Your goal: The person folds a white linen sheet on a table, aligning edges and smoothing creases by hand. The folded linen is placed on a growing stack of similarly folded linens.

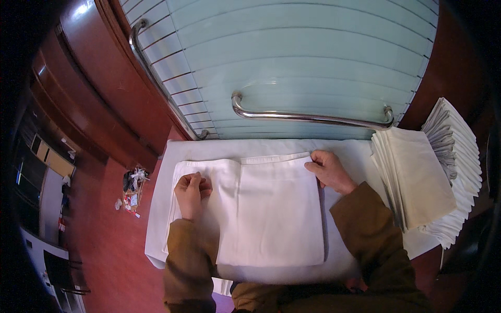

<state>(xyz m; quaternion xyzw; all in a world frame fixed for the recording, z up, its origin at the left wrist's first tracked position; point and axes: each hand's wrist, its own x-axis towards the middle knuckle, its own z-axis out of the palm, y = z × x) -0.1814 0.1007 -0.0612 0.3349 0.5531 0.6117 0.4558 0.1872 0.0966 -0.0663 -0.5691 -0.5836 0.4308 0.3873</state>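
Observation:
A folded white cloth (276, 214) lies on the white-covered table in front of me, its layered edge along the far side. At its far right corner, my right hand (329, 169) pinches the edge between thumb and fingers. Over the cloth's left part is my left hand (192, 194), its fingers curled in and the thumb against the forefinger. Whether any fabric is caught in those left fingertips I cannot make out. A soft ridge runs down the cloth between my hands.
Stacked folded white cloths (417, 172) stand at the table's right end, beside pleated white cloths (462, 156). Behind the white-covered table (339, 143) is a pale glass panel with a metal bar (313, 117). Assorted litter (133, 190) lies on the red floor, left.

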